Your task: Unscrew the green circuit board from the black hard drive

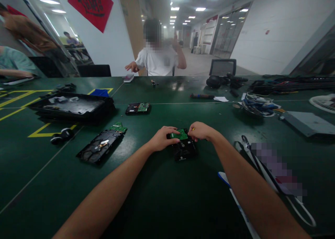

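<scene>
A black hard drive with a green circuit board lies on the table in front of me. My left hand grips its left side, fingers and thumb resting over the board. At the drive's far right corner, my right hand is closed in a pinch around something thin; only a small yellow bit shows, and its kind is hidden. To the left lies a second hard drive, its green board sticking out at the far end. Farther back sits a third hard drive.
A black tray with scraps stands at the left, near black round parts. At the right are a lanyard, a grey metal box and a bundle of cables. Across the table sits a person in white.
</scene>
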The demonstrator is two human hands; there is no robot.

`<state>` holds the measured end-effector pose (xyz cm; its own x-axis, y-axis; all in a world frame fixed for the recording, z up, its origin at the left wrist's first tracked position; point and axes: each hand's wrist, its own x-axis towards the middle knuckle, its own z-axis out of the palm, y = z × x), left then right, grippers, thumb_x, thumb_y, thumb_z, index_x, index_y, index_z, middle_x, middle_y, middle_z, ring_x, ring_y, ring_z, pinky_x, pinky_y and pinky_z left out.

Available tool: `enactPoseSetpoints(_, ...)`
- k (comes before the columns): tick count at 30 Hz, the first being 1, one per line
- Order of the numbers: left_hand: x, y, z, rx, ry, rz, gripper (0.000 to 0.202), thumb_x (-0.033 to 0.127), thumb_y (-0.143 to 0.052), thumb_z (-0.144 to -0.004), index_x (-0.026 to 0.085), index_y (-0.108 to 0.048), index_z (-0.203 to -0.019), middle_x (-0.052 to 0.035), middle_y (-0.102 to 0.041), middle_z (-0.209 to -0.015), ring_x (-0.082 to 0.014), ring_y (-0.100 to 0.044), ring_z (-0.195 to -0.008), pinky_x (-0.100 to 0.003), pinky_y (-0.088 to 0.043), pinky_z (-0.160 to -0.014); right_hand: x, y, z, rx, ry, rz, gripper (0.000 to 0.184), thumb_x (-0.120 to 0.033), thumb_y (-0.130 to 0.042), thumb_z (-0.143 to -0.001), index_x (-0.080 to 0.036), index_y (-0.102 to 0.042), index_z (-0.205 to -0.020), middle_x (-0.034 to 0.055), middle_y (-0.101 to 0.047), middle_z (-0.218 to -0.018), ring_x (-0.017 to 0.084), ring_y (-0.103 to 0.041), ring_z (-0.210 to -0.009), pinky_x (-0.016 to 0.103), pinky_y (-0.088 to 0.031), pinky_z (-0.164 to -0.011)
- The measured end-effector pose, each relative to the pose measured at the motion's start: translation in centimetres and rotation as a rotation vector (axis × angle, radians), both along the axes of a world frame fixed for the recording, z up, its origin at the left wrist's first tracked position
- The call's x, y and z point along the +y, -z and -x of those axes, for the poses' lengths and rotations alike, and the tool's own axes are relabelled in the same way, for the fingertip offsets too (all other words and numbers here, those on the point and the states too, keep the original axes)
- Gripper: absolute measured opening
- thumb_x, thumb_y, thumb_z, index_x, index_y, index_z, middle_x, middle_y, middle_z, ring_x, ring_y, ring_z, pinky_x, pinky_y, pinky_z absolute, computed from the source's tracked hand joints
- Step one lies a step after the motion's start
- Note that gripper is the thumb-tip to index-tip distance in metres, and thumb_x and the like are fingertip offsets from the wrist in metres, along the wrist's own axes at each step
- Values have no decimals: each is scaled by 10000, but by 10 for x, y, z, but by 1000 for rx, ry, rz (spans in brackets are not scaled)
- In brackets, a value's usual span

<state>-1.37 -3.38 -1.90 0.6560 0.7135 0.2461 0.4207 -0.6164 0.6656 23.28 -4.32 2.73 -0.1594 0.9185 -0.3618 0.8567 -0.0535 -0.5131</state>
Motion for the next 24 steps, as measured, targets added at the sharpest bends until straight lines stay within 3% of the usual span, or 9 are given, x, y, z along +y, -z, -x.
enactPoseSetpoints(4,2,2,0,-15,-24,-23,381,411,-756,-863,281,-722,-1220,-86,-653,-1374,-277,-570,-1315,-481,-402,-1140,1,-1,4,6,86,-138,137,-267,-652,-830,-171,-725,-894,73,-759,-836,171,-684,-689,261,-481,-623)
enactPoseSetpoints(9,1,-2,-1,-4,-33,-18,364,399,-752,-866,279,-726,-1209,-81,-662,-1358,-276,-578,-1306,-480,-410,-1137,3,-11,-9,53,253,-411,439,-242,-644,-783,-142,-604,-1208,142,-696,-1128,238,-666,-960,319,-510,-775)
enactPoseSetpoints(12,1,-4,-1,2,-43,-24,364,401,-762,-856,271,-736,-1195,-84,-667,-1348,-278,-587,-1286,-473,-423,-1124,5,-18,-19,89,219,-537,405,-168,-606,-786,-157,-600,-1191,150,-670,-1169,254,-645,-1044,359,-508,-874)
enactPoseSetpoints(16,2,-3,-2,6,-48,-35,351,408,-762,-856,270,-747,-1178,-84,-680,-1327,-277,-605,-1260,-470,-432,-1112,9,-20,-20,304,174,-754,423,-95,-572,-791,-211,-574,-1198,94,-696,-1106,257,-667,-1040,430,-543,-912)
enactPoseSetpoints(20,3,-1,-1,-6,-52,-44,342,409,-759,-859,271,-752,-1172,-83,-683,-1324,-276,-613,-1250,-463,-439,-1106,12,-15,-10,431,144,-945,392,-164,-627,-830,-234,-567,-1211,104,-654,-1184,278,-677,-1070,475,-576,-914)
enactPoseSetpoints(24,3,-1,-1,-11,-59,-26,348,411,-770,-846,274,-756,-1167,-81,-684,-1326,-280,-620,-1244,-466,-439,-1108,10,-8,0,443,94,-1021,360,-219,-656,-859,-236,-580,-1211,122,-595,-1260,273,-683,-1062,467,-600,-891)
